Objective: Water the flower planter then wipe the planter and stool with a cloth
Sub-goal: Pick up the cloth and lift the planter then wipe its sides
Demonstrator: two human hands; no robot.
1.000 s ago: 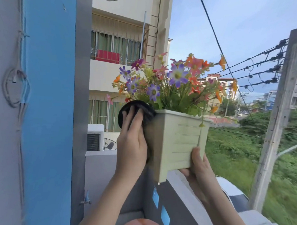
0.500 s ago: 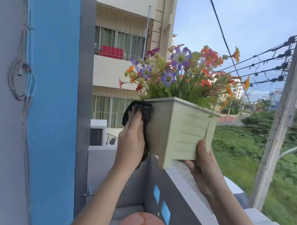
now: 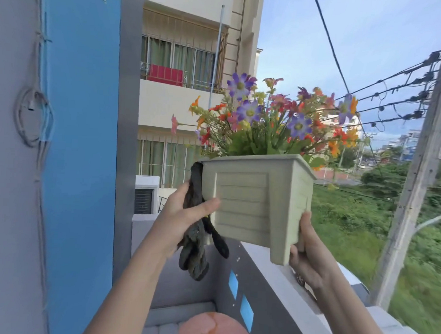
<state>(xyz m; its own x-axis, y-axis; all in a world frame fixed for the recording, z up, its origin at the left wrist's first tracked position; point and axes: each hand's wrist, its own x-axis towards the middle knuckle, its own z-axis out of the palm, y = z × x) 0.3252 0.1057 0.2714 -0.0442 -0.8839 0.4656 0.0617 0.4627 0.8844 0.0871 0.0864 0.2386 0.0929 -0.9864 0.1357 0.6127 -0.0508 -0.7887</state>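
A pale green plastic planter full of purple, orange and red flowers is held up above the balcony wall, tilted. My left hand presses a dark cloth against the planter's left side, thumb on its front face; the cloth's loose end hangs down. My right hand grips the planter's lower right corner and foot. Part of a round reddish-orange stool top shows at the bottom edge, below the planter. Small water drops fall under the planter.
A grey balcony wall with blue squares runs below the planter. A blue and grey pillar with hanging cables stands at the left. Beyond are an apartment block, a wooden utility pole with wires, and green ground far below.
The planter has turned, so a broad ribbed face now points at me. My left hand slid from flat on the side to the left edge, and the cloth now dangles.
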